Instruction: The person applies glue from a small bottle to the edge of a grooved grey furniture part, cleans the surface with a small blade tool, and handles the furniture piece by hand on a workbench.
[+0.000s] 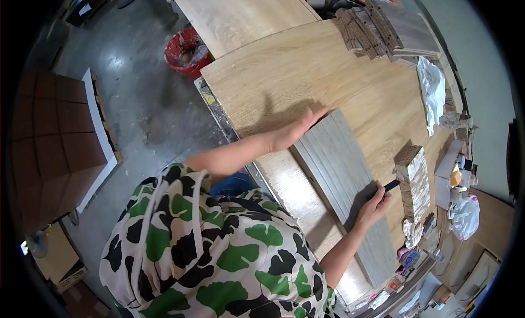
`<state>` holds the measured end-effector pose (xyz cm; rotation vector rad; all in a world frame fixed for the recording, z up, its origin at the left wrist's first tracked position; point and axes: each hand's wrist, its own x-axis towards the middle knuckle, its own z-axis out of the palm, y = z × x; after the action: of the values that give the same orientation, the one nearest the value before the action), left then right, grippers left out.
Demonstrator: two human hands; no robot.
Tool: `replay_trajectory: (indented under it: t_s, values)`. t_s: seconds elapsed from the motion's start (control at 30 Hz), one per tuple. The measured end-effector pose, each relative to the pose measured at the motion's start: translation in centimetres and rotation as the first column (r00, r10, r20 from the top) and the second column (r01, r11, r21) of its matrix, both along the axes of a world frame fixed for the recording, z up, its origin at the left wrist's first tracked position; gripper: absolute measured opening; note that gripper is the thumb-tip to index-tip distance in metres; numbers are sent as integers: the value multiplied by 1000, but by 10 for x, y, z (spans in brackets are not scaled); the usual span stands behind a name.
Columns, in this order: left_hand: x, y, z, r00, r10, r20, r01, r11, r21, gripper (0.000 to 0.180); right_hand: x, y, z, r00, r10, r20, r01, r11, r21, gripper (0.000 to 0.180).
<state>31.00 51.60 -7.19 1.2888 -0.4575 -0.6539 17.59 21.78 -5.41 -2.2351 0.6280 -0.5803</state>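
Note:
A stack of long grey wood-grain boards lies at a slant on the table in front of me. My left hand is at the far left end of the stack, its fingers stretched out along the boards' end. Over the right part of the stack, my right hand is closed around a slim black stick-like tool. One end of the tool juts out past my thumb; its working end is hidden, so its exact kind is unclear.
The boards rest on a wood-grain tabletop. Beyond them stands a paint-smeared block. More grey-brown panels are piled at the far right, near a white cloth. A red bucket is left of the table; stacked brown boxes stand farther left.

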Motion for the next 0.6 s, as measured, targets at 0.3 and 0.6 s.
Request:
replay_trajectory:
  t_s: [0.3, 0.6]
  values:
    - [3, 0, -5, 999, -27, -44, 24, 996, -83, 108, 3, 10, 9, 1000, 21, 18, -21, 999, -24, 28]
    - [3, 0, -7, 999, -44, 7, 44, 999, 20, 111, 4, 13, 12, 1000, 6, -1, -6, 998, -66, 29]
